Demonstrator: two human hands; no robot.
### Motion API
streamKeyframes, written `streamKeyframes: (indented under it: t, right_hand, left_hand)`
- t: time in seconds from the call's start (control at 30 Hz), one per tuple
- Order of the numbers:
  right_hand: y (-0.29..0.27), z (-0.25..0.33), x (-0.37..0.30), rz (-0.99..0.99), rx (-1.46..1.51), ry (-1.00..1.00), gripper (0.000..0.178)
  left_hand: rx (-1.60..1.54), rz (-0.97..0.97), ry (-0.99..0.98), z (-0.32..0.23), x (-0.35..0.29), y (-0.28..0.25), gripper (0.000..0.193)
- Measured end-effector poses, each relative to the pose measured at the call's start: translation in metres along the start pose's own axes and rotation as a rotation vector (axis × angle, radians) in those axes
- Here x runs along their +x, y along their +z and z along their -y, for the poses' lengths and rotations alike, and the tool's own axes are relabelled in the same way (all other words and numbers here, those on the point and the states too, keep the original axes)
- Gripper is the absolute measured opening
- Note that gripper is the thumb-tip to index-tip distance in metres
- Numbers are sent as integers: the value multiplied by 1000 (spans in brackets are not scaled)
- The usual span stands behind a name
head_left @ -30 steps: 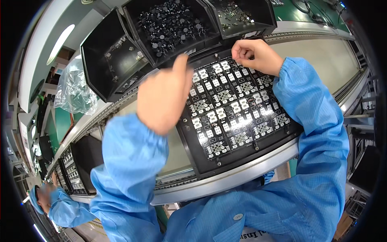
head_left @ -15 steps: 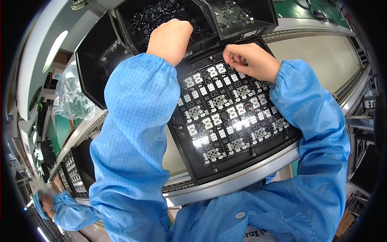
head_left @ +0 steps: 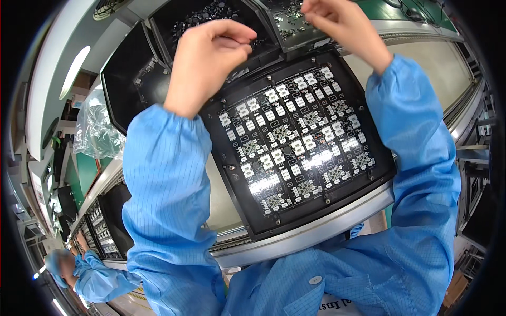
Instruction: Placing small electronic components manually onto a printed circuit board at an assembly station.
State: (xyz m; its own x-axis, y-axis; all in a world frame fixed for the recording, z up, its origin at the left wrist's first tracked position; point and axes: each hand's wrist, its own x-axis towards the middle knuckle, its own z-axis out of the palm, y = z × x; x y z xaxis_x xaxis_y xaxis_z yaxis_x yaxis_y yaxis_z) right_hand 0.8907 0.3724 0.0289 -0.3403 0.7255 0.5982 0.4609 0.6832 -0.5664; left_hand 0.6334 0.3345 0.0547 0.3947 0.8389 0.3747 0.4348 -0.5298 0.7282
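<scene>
My left hand (head_left: pixel 206 60) hangs at the front of a black bin of small black parts (head_left: pixel 203 16), above the far left of a black carrier frame (head_left: pixel 295 224). Its fingers are curled toward the thumb; whatever they may hold is hidden. My right hand (head_left: pixel 348 25) reaches over a second black bin with small loose green and metallic parts (head_left: pixel 290 23), thumb and fingers apart, partly cut off by the top edge. Between my forearms, the carrier holds a panel of circuit boards (head_left: pixel 292 138) with rows of white connectors and a few round black parts.
The carrier sits on a conveyor with a metal front rail (head_left: pixel 311 237). Left stands another black bin (head_left: pixel 132 79) with a few parts, and a clear plastic bag (head_left: pixel 97 126). More boards (head_left: pixel 99 229) lie down the line, where a co-worker in blue (head_left: pixel 103 279) works.
My right hand has left the far edge of the boards and moved up over the bin of green parts. My left hand has drawn back toward me from the bin of black parts.
</scene>
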Motion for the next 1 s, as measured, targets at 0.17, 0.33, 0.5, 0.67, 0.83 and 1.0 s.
streamKeyframes:
  t: [0.17,0.33,0.5,0.67,0.83,1.0]
  right_hand:
    - [17,-83,40,354,-263,176,32]
    - [45,-26,37,463,-306,84,29]
    - [27,-7,31,275,-403,78,13]
    - [9,-16,13,67,-243,36,11]
    - [9,-57,-4,22,-176,-61,13]
    - [8,-48,-17,-74,-74,99,12]
  left_hand:
    - [-272,165,-157,-16,-22,26,22]
    - [-277,255,-231,-13,-35,39,22]
    - [-357,283,-339,-11,-35,42,27]
    - [-459,290,-336,-1,-33,55,29]
    - [-440,277,-312,5,-35,64,27]
    - [-299,238,-319,16,-36,71,14]
